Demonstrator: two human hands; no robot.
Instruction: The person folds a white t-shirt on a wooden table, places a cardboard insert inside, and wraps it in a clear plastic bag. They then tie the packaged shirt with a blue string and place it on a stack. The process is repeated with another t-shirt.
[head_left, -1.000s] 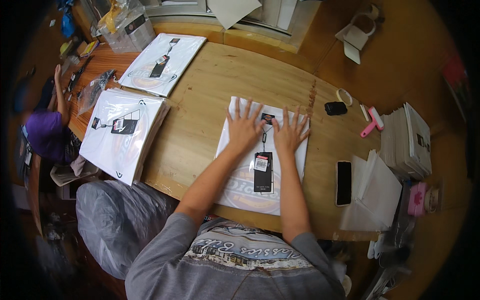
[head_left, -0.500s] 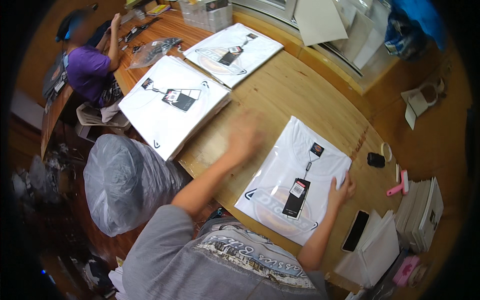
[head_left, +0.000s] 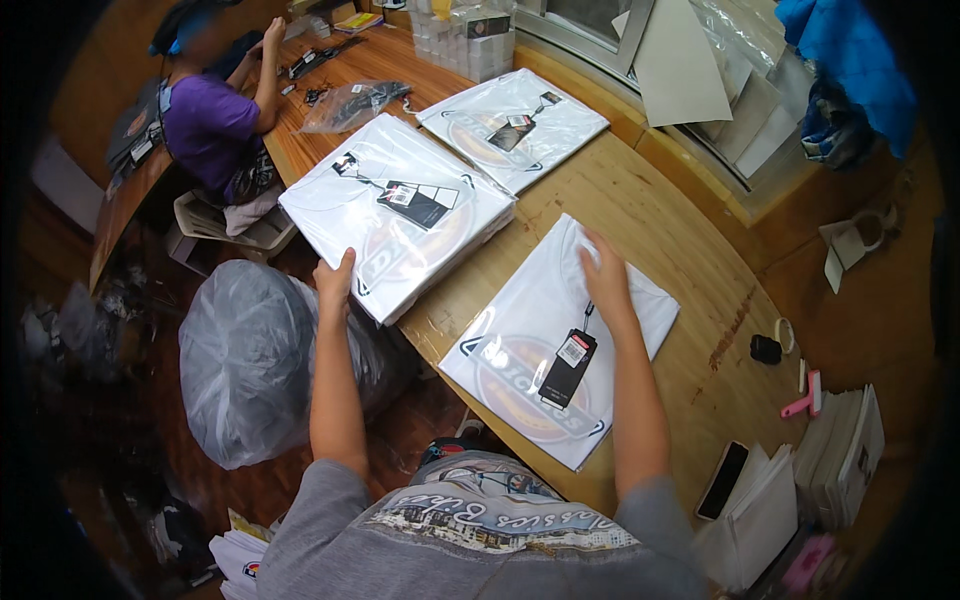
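A folded white T-shirt (head_left: 520, 345) in a clear bag lies on the wooden table in front of me, a black hang tag (head_left: 569, 368) on its front. My right hand (head_left: 605, 280) rests on it beside the collar, fingers spread and covering part of the neck. To the left is a stack of bagged white T-shirts (head_left: 400, 265), its top one also tagged. My left hand (head_left: 335, 280) is at the stack's near left edge, thumb apart from the fingers; whether it presses on the stack is hard to see. Behind stands another bagged white T-shirt pile (head_left: 540, 115).
A large grey plastic sack (head_left: 245, 365) stands on the floor at left. A person in purple (head_left: 210, 125) sits at the far left table. At right are a phone (head_left: 721, 480), a pink-handled tool (head_left: 802, 395), a tape roll (head_left: 784, 335) and stacked white packages (head_left: 838, 455).
My left hand has moved from over the table to the stack's edge. My right hand has shifted from the T-shirt's right side to its collar, and that shirt lies slightly farther left.
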